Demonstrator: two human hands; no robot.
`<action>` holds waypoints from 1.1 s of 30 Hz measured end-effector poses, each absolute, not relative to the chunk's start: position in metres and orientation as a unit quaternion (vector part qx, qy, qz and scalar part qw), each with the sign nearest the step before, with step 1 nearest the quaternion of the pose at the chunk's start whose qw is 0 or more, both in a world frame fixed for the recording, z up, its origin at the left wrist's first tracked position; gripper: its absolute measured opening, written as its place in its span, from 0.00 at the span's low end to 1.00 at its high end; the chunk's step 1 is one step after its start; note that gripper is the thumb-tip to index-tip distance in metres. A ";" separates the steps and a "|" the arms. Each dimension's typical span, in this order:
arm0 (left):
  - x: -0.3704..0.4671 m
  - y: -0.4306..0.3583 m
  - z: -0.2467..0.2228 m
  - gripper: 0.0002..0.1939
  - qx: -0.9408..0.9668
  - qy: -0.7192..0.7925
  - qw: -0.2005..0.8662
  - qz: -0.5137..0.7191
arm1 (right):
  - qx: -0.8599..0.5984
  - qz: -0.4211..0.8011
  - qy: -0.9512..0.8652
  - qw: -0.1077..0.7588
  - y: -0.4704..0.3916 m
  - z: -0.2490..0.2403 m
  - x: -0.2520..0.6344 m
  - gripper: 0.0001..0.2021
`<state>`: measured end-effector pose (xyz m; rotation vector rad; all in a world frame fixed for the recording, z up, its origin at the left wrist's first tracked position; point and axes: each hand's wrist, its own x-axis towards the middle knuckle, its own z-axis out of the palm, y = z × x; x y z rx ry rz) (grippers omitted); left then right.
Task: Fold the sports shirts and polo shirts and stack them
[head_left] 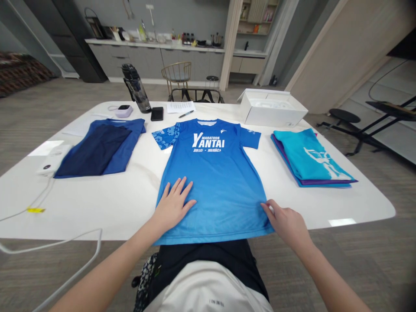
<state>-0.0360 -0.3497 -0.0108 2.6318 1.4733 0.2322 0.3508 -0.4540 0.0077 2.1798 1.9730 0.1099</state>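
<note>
A blue T-shirt (211,182) with white "Marathon Yantai" lettering lies front side up, spread flat before me, its hem at the near table edge. My left hand (173,204) rests flat on its lower left part, fingers spread. At the lower right side edge, my right hand (286,219) pinches the fabric between thumb and fingers. Over to the right is a stack of folded shirts (312,156), turquoise on top with purple and blue below. Dark navy clothing (97,147) lies on a blue garment at the left.
On the white table (130,203) stand a dark water bottle (137,91) and an open white box (273,108). A black wallet-like item (157,114), a pen (186,114), paper (180,107) and a lilac device (124,111) lie at the back. A cable runs along the left.
</note>
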 end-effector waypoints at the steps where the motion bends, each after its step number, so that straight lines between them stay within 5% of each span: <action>1: -0.033 -0.343 -0.008 0.33 0.867 0.489 0.059 0.077 | 0.745 0.033 0.656 0.116 -0.452 0.008 0.351 0.17; 12: 0.002 -0.279 -0.006 0.34 0.856 0.508 0.078 0.056 | 0.773 0.017 0.626 0.103 -0.463 0.003 0.363 0.16; 22: 0.038 -0.186 -0.013 0.34 0.834 0.541 0.073 0.082 | 0.625 0.006 0.762 -0.171 -0.304 -0.001 0.316 0.16; 33: 0.023 -0.106 -0.031 0.35 0.752 0.649 0.016 0.114 | 0.755 -0.021 0.646 -0.111 -0.147 -0.022 0.294 0.30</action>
